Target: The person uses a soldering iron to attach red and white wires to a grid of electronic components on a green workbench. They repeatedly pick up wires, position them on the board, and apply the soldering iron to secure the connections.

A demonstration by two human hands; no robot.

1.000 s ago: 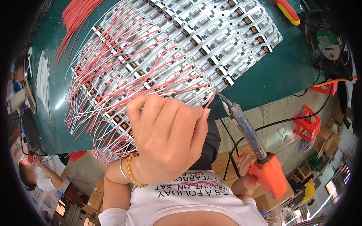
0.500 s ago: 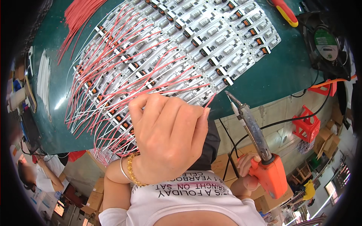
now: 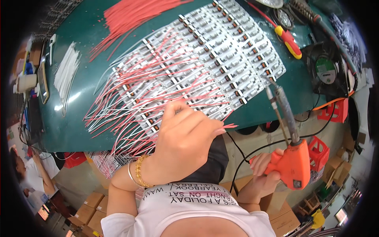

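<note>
Circuit boards [image 3: 221, 59]: one joined, pale sheet lying in front of me on the green table [image 3: 71, 130], with rows of small parts across it.
Left hand [image 3: 187, 134]: at the near edge of the circuit boards, my thumb and fingers pinched together on a few red wires [image 3: 230, 126].
Red wires: their ends poke out past my thumb, close to the near right edge of the circuit boards.
Bracelet [image 3: 139, 172]: gold beads round my left wrist, on my side of the circuit boards.
Right hand [image 3: 266, 170]: on the near right side of the circuit boards, my fingers wrapped round the handle of the orange soldering gun [image 3: 294, 166].
Soldering gun: its metal barrel points away from me toward the right corner of the circuit boards; I cannot tell whether its tip touches them.
Fanned wires [image 3: 150, 69]: red and white, spread over the left part of the circuit boards and past their left edge.
Red bundle [image 3: 134, 17]: beyond the circuit boards, to their left.
White strands [image 3: 67, 75]: well to the left of the circuit boards.
Screwdriver [image 3: 290, 42]: red and yellow handle, just right of the circuit boards.
Fan [image 3: 325, 71]: black, farther right of the circuit boards.
</note>
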